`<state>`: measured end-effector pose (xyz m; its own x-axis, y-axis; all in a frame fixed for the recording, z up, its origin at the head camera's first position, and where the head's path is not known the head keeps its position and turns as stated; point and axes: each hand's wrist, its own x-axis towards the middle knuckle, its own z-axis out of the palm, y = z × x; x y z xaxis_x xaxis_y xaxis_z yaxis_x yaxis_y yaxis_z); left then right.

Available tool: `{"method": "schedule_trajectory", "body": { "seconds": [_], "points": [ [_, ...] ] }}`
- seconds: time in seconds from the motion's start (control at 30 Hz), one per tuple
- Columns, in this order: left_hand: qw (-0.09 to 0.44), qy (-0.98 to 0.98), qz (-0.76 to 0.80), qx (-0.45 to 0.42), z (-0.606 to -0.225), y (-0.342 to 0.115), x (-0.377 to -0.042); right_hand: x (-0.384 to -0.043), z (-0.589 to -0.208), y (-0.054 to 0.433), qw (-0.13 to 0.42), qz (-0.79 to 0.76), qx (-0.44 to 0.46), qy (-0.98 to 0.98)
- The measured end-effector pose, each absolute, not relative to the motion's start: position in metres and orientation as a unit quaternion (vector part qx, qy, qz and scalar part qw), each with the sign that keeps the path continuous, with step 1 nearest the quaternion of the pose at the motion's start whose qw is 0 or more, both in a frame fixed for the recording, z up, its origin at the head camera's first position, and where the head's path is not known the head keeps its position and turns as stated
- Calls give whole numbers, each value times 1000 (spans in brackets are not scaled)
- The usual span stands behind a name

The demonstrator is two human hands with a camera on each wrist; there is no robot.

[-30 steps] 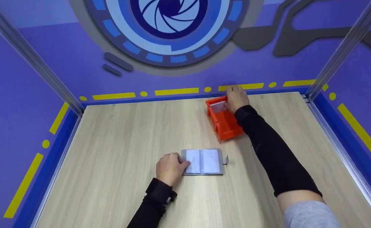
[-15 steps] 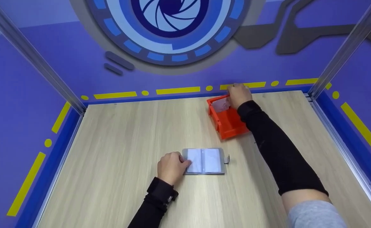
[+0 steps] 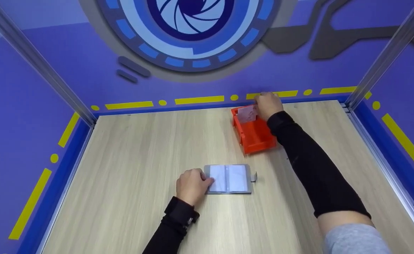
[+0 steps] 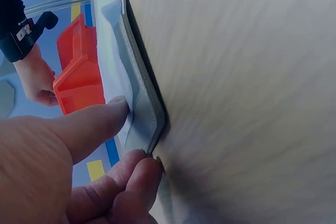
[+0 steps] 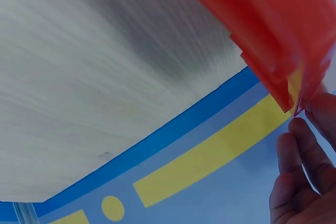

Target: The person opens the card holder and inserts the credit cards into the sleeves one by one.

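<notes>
A small card holder (image 3: 229,179) lies spread on the table, its clear sleeves facing up and its snap strap sticking out to the right. My left hand (image 3: 192,187) grips its left cover edge, the thumb on top of the sleeve and the fingers at the cover's edge in the left wrist view. Farther back stands a red plastic bin (image 3: 258,135). At the bin's back end my right hand (image 3: 269,105) pinches a pinkish card (image 3: 246,114) that shows upright inside the back wall. The fingertips are mostly hidden in the head view; the right wrist view has them meeting at the bin's corner.
A wood-grain table (image 3: 139,158) carries everything. Behind it rises a printed blue-purple wall (image 3: 192,84) close to the right hand, and side panels with metal posts (image 3: 379,56) border the table left and right.
The pinkish card has come up and shows more fully above the bin's floor. My right hand has shifted slightly. The left hand and the card holder stay in place.
</notes>
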<state>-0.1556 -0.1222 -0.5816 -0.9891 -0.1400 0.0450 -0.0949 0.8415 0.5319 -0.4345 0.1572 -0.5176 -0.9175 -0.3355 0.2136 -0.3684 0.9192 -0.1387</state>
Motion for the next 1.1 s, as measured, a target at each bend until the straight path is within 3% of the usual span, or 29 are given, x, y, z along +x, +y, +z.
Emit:
{"method": "schedule_trajectory", "body": {
  "seconds": [0.17,0.37,0.63,0.9,1.1],
  "points": [
    [31,-959,-275,55,-581,-120,-155,-429,-507,164,71,74,217,-971],
    [36,-960,-272,56,-578,-121,-158,-419,-472,165,-4,43,255,-966],
    [40,-957,-281,60,-579,-120,-155,-391,-447,166,-71,111,239,-962],
    [30,-958,-276,69,-580,-119,-154,-334,-453,157,-35,263,216,-940],
    [28,-958,-276,73,-580,-119,-153,-293,-464,154,-48,309,218,-925]
  ]
}}
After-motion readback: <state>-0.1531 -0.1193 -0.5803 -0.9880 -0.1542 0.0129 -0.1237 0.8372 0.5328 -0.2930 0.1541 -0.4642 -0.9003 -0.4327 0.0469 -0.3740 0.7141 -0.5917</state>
